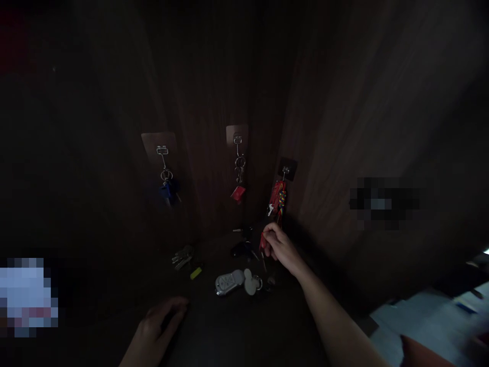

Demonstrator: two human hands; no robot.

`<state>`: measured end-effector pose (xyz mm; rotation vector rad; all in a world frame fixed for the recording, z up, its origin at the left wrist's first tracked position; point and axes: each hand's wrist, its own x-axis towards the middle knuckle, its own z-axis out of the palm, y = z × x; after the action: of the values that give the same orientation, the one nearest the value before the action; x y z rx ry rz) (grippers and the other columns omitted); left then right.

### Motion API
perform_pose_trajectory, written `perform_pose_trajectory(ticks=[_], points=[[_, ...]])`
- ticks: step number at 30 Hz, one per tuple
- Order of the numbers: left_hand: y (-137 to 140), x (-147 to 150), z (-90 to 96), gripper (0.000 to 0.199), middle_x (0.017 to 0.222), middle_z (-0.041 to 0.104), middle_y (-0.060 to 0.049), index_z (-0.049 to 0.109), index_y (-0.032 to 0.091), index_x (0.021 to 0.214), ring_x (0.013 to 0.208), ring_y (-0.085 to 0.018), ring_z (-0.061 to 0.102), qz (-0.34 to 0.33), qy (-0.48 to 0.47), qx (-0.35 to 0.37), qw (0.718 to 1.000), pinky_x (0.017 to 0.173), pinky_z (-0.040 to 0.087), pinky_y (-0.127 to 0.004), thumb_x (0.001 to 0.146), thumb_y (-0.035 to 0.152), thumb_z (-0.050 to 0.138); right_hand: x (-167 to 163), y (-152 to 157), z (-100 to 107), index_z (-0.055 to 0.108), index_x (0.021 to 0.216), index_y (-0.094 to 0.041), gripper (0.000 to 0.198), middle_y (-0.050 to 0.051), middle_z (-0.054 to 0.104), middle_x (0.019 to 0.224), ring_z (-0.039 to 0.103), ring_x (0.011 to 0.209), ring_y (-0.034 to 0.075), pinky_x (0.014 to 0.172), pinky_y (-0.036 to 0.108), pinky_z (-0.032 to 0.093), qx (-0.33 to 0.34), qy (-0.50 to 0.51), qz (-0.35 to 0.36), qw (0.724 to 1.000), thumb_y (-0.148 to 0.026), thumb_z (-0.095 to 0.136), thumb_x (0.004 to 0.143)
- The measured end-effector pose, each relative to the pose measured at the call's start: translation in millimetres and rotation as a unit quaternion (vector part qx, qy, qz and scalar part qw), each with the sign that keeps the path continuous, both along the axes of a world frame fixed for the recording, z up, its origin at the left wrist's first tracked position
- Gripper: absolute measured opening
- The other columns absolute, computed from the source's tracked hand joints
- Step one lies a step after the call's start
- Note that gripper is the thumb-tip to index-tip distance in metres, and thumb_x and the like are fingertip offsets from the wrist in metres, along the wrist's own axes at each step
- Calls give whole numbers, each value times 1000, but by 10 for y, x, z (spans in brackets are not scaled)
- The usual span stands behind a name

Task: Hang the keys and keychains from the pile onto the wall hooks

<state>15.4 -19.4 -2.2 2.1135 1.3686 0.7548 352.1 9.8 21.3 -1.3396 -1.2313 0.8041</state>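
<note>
Clock directions are read from the view's centre. A dark wooden wall [198,86] is shown. At seven o'clock the left hand [153,329] is held open, its fingers loosely curved; at five the right hand [278,243] is closed in a pinch. A red strap [275,193] is hung at four, a silver remote [229,282] laid at six. The red tag [263,239] is gripped by the right hand.

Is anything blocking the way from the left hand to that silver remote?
Nothing visible stands between the left hand and the silver remote, though the surface there is very dark. The yellow tag lies farther back, to one side of that path.
</note>
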Motion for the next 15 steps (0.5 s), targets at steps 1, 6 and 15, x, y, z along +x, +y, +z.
perform_pose_trajectory(ticks=[1,6,15], points=[[-2,-1,1,21,93,73,3,69,29,93,89,-17,68,0,2,-2,1000,81,54,-23,82,35,51,-14,-8,23,39,80,-23,20,-7,52,55,45,38,8,31,15,23,-4,28,2,1000,-42,44,80],[10,-13,-14,22,95,73,4,68,30,95,90,-16,68,-5,11,-10,1000,82,53,-23,84,36,49,-80,-70,170,38,77,-22,20,-2,63,62,44,39,6,33,14,19,-9,147,10,989,-37,50,74],[19,-8,-39,21,94,73,3,68,29,92,88,-17,68,-6,2,8,1000,79,55,-24,83,35,50,-27,-32,122,51,81,-20,21,-6,54,56,42,42,6,33,15,25,21,123,-27,992,-35,60,69]])
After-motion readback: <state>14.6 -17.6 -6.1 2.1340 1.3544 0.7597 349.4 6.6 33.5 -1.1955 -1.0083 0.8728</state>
